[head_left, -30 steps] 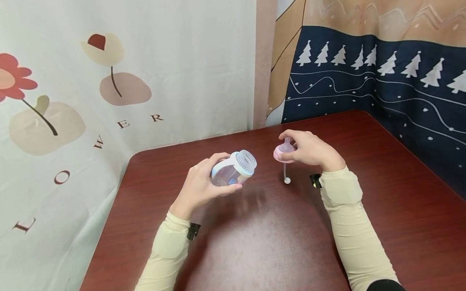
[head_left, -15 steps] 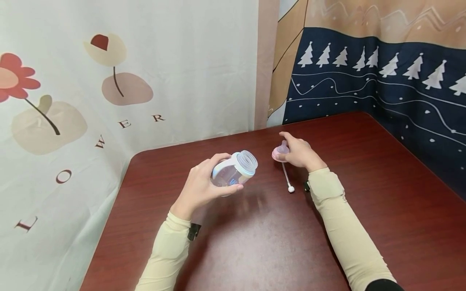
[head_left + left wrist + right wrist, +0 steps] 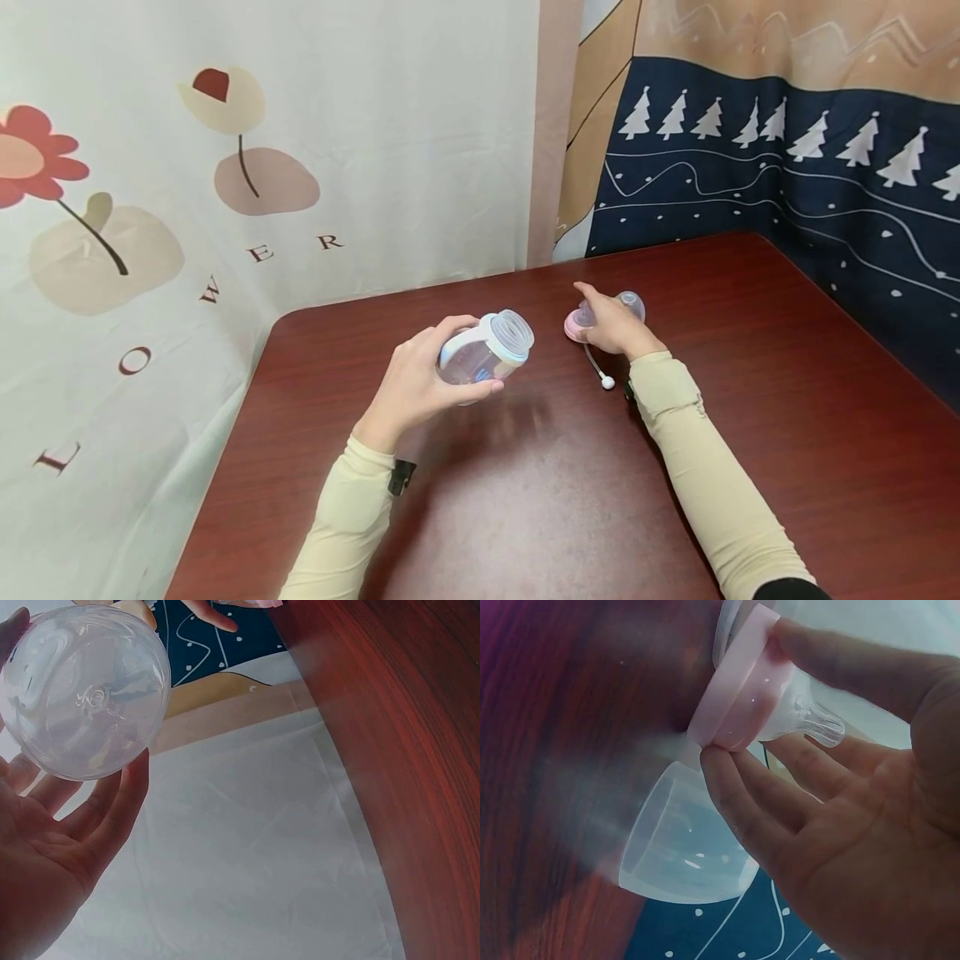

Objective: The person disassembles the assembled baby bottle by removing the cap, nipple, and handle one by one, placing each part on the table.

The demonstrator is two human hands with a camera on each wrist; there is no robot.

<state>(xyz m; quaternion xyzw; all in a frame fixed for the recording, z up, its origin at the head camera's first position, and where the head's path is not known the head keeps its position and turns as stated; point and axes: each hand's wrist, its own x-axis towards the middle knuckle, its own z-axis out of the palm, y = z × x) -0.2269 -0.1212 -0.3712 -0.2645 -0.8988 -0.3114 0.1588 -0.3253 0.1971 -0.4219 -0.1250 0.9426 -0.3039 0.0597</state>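
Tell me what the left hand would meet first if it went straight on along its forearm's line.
Most likely the white curtain behind the table: the left hand, with the bottle in it, shows nothing else in that line, though depth is hard to judge.

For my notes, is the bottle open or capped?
Open: the bottle has a bare neck; the right hand holds the pink nipple top apart from it.

The bottle point(image 3: 474, 363) I hold is clear, glossy plastic; the screw ring point(image 3: 739, 682) is smooth plastic, its teat point(image 3: 802, 712) see-through and shiny. The cover point(image 3: 690, 840) looks like clear plastic. My sleeves point(image 3: 669, 392) are matt cloth, the table point(image 3: 555, 508) glossy wood-grain, the curtains point(image 3: 405, 150) creased matt fabric.
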